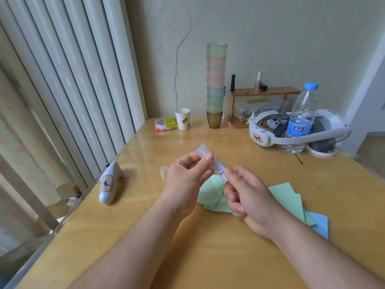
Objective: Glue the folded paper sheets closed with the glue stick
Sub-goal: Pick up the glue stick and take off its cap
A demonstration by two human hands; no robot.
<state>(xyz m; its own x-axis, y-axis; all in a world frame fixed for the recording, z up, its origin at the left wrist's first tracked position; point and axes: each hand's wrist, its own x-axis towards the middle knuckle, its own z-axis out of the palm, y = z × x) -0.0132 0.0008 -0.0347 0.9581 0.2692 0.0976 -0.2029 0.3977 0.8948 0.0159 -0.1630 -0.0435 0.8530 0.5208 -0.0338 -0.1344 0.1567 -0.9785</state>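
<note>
I hold a translucent white glue stick (216,163) in the air with both hands, tilted up to the left. My left hand (187,178) pinches its upper end; my right hand (250,197) grips its lower end. Its small clear cap (164,171) stands on the table to the left of my left hand. Beneath my hands lie folded green paper sheets (214,197), with more green sheets (287,195) to the right. A blue sheet (318,226) lies under them at the right, partly hidden by my right forearm.
A white controller (109,184) lies near the table's left edge. At the back stand a paper cup (183,118), a tall stack of cups (215,84), a small wooden shelf (264,91), a headset (295,130) and a water bottle (302,119).
</note>
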